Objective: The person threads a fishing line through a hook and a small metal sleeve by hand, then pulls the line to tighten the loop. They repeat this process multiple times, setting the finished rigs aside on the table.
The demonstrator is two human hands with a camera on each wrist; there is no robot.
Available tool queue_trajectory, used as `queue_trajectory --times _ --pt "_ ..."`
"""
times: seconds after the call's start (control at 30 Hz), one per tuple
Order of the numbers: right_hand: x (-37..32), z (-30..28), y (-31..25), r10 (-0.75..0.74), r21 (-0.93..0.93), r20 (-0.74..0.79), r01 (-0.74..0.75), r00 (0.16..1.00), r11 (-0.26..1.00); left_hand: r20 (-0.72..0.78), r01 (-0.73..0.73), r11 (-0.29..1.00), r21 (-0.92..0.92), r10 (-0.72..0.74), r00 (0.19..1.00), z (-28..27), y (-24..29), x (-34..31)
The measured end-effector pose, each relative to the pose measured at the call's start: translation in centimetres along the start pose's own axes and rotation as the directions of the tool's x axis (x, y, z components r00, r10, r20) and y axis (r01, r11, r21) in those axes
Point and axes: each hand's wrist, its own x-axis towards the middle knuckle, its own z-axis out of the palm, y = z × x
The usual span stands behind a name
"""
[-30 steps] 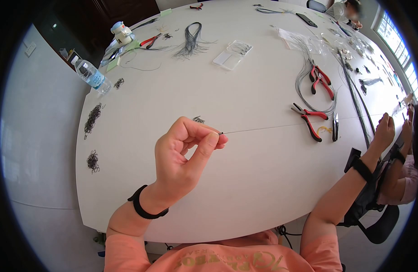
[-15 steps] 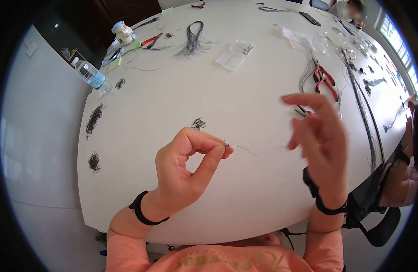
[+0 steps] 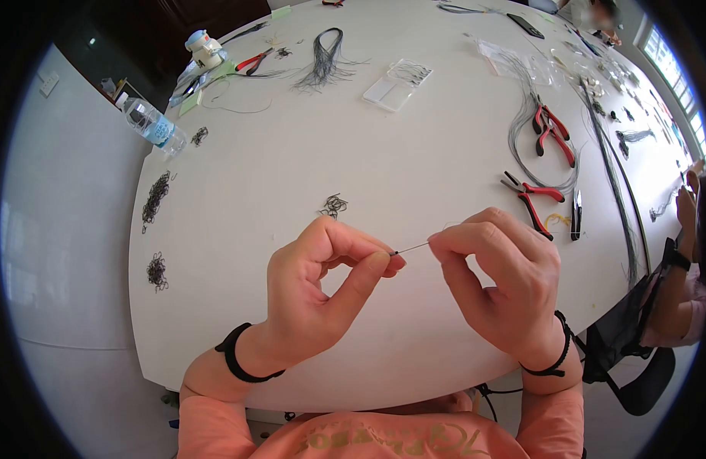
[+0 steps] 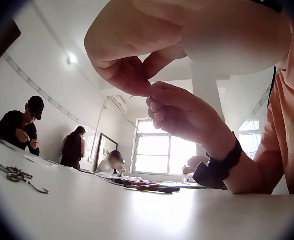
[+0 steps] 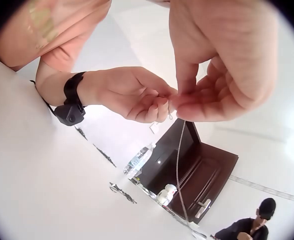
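Observation:
Between thumb and index finger, my left hand [image 3: 311, 294] pinches a small dark fish hook [image 3: 394, 253], mostly covered by the fingertips. A thin grey line [image 3: 414, 248] runs from it to my right hand [image 3: 510, 279], whose thumb and forefinger pinch it a short way off. In the right wrist view, a long tail of line [image 5: 178, 160] hangs below the fingers, and the hook's bent end [image 5: 170, 116] shows under the left fingertips. Just beyond the left hand lies a small pile of dark hooks [image 3: 334, 205] on the white table [image 3: 238, 199].
Red-handled pliers [image 3: 533, 195], a second pair [image 3: 553, 138] and coiled grey line [image 3: 514, 138] lie to the right. More hook piles [image 3: 156, 200] sit along the left edge, near a water bottle [image 3: 150, 126]. A clear box [image 3: 399, 86] is farther back. Other people sit around.
My right hand was far out to the right with the line stretched taut, then swung back in and now pinches the line close to the left hand. The left hand keeps its pinch.

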Motion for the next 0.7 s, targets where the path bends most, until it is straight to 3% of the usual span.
queue_trajectory --times 0.07,0.27,0.7 --pt "0.0 -0.5 0.1 0.008 -0.076 -0.014 -0.009 1.000 0.997 0.004 0.076 0.997 -0.007 -0.076 0.997 -0.1 0.4 0.1" --pt "0.4 -1.5 0.8 -0.042 -0.203 -0.094 0.022 0.995 0.979 -0.046 0.123 0.990 -0.062 -0.126 0.991 -0.3 0.3 0.4" --pt "0.4 -2.2 1.1 0.021 -0.216 -0.130 -0.049 0.991 0.975 -0.046 0.109 0.989 -0.099 -0.114 0.992 -0.3 0.5 0.3"
